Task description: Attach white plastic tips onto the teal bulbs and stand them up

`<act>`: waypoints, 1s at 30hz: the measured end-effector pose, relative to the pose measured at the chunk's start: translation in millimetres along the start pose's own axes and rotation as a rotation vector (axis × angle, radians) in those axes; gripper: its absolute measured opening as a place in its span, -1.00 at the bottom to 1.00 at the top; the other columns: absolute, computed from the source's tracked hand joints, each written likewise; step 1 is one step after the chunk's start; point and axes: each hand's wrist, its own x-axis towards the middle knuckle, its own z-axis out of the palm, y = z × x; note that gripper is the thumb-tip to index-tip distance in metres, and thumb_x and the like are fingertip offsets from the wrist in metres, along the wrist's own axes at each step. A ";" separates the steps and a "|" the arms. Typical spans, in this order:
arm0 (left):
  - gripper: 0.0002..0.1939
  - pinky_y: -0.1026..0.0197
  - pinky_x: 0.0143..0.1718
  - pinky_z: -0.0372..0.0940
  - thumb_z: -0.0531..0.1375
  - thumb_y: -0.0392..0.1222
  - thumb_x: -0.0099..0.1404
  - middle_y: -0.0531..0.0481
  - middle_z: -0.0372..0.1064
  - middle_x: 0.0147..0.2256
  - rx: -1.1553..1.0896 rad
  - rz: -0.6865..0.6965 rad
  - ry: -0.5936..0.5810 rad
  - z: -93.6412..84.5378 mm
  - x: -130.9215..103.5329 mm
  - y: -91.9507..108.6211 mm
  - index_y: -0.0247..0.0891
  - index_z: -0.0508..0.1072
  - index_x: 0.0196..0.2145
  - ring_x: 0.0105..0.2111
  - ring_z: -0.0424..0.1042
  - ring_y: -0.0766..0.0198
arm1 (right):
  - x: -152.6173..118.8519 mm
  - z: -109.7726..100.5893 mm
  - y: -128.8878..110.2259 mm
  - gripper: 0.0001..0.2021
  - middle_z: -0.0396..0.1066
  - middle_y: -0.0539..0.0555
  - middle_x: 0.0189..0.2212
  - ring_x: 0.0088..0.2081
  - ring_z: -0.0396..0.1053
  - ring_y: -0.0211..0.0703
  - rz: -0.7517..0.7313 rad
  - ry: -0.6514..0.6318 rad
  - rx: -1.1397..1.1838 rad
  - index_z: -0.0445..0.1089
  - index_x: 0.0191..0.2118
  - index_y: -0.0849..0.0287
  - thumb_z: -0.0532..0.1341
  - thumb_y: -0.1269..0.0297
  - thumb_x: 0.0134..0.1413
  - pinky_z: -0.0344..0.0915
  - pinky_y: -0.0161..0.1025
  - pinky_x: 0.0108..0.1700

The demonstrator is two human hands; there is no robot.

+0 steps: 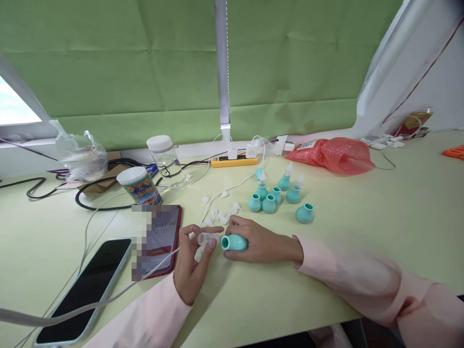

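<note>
At the far left of my view a clear plastic bag sits on the bench, with a dark-screened phone lying nearer me. Next come a printed tub with a white lid and, just behind it to the right, a clear bottle, also white-lidded. In front of the tub I see a red-edged phone, partly masked by blocky squares, with a white cable running across its lower part.

Right beside that phone is my left hand. Its grip is closed lightly, thumb against fingers, around a clear tubular nozzle, while one finger stretches out toward the other hand. Just beyond both hands a loose cluster of small whitish pieces lies on the bench, and farther back is a yellow power strip.

The nozzle is just beside the open mouth of a teal bulb, which lies on its side with the mouth facing left. My right hand has its grip wrapped over that bulb from the right.

Behind the right hand stands a group of teal bulbs, some with open mouths and three topped with clear nozzles. A separate teal bulb leans at the group's right. Beyond them is a red bubble-wrap bundle, and an orange item is cut off at the right edge.
</note>
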 end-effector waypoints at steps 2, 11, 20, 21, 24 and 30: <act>-0.82 0.03 -0.11 0.16 -0.03 -0.14 0.25 -0.20 0.34 -0.17 -0.057 -0.021 -0.051 0.2 1.6 1.0 -0.18 -0.02 -0.25 -0.06 0.27 0.15 | 0.1 3.0 -1.7 -0.86 0.20 0.04 -0.39 -0.36 0.21 -0.27 0.008 0.047 -0.018 0.24 -0.41 0.22 0.13 0.24 -0.08 0.17 -0.32 -0.28; -0.90 0.01 -0.07 0.10 -0.05 -0.16 0.26 -0.20 0.30 -0.13 -0.058 -0.011 -0.101 1.8 2.1 -3.5 -0.21 0.09 -0.29 -0.05 0.22 0.16 | -2.2 13.5 -5.3 -0.90 0.30 -0.02 -0.52 -0.50 0.24 -0.29 0.093 0.026 -0.013 0.23 -0.40 0.21 0.08 0.32 -0.10 0.10 -0.37 -0.46; -0.82 0.33 -0.65 -0.03 -0.11 -0.12 0.25 0.20 -0.04 -0.68 0.380 -0.029 -0.147 -3.6 -1.1 -8.1 -0.21 0.07 -0.48 -0.70 0.02 0.40 | -5.6 18.1 -14.2 -0.86 0.27 -0.01 -0.63 -0.61 0.16 -0.32 0.103 0.030 -0.288 0.20 -0.50 0.22 0.04 0.25 -0.07 -0.07 -0.36 -0.57; -0.79 0.32 -0.65 -0.05 -0.12 -0.14 0.26 0.20 -0.08 -0.69 0.418 -0.002 -0.128 -3.4 -1.1 -6.6 -0.20 0.06 -0.51 -0.70 0.00 0.40 | -6.7 19.3 -15.0 -0.84 0.29 0.01 -0.61 -0.61 0.17 -0.30 0.080 0.020 -0.348 0.21 -0.48 0.22 0.03 0.23 -0.06 -0.09 -0.35 -0.58; -0.75 0.31 -0.66 -0.09 -0.15 -0.18 0.26 0.20 -0.16 -0.69 0.525 0.088 -0.099 -2.2 -0.1 -1.7 -0.20 0.02 -0.58 -0.72 -0.04 0.40 | -11.2 22.0 -18.3 -0.78 0.31 0.08 -0.56 -0.61 0.19 -0.25 0.025 -0.004 -0.548 0.24 -0.40 0.24 0.00 0.18 -0.01 -0.15 -0.33 -0.61; -0.59 0.30 -0.68 -0.07 -0.18 -0.15 0.28 0.17 -0.14 -0.76 0.536 0.049 -0.166 -1.0 0.2 -2.8 -0.22 0.07 -0.70 -0.75 -0.04 0.41 | -18.0 24.8 -25.4 -0.79 0.28 0.15 -0.54 -0.64 0.20 -0.23 -0.020 -0.027 -0.713 0.25 -0.33 0.30 -0.01 0.26 0.03 -0.19 -0.32 -0.64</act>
